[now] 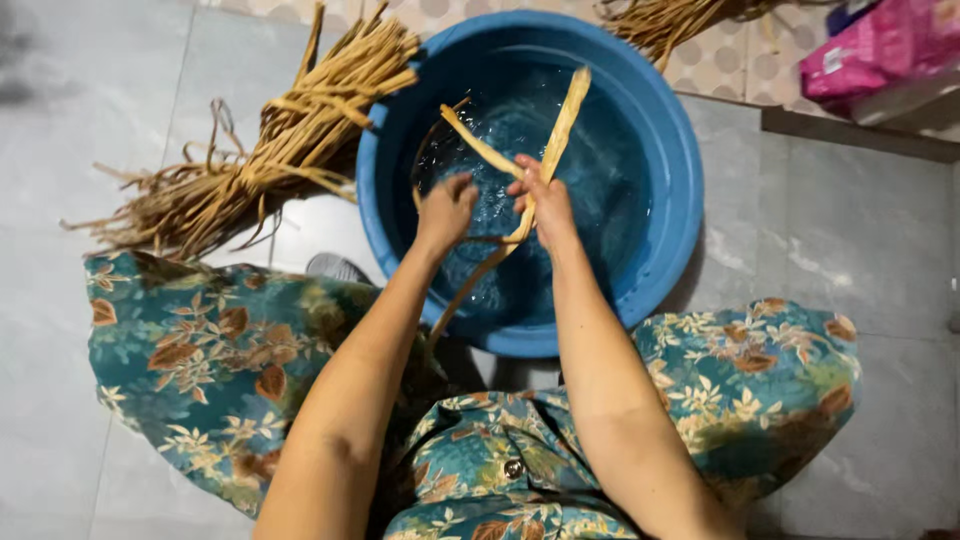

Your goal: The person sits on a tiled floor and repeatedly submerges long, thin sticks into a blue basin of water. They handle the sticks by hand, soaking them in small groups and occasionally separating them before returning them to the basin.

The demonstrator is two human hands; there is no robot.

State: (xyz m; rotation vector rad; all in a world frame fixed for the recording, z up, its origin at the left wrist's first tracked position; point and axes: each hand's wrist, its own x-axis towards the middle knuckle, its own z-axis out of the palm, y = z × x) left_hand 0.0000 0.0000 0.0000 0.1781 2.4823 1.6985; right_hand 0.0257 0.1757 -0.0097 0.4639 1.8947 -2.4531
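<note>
Holding a long pale fibre strip (545,160) over the water, both hands work above the blue basin (680,200). The strip runs from the basin's far rim down between the hands and trails off toward the near rim. A second, shorter strip end (480,145) rises from the same grasp toward the upper left.

Right hand (545,205): grip clenched on the strip, fingers wrapped around it near its middle. Left hand (445,210): grip closed as a fist on a thin dark strand (485,240) that bridges across to the right hand; whether that strand is part of the same strip cannot be told.

The basin stands on the tiled floor, near the floor's far edge in view, and holds clear, rippling water. A bundle of dry straw-coloured fibres (280,150) lies on the floor touching the basin's left rim. Another bundle (670,20) lies at the far edge, just beyond the basin. A pink package (880,50) sits in the far right corner. The person's floral garment (210,350) covers both knees on either side of the basin.

Judgement on method: the wet strip will handle best with both hands kept close together, low over the water, so drips fall inside the basin and the fibre bends without kinking.
</note>
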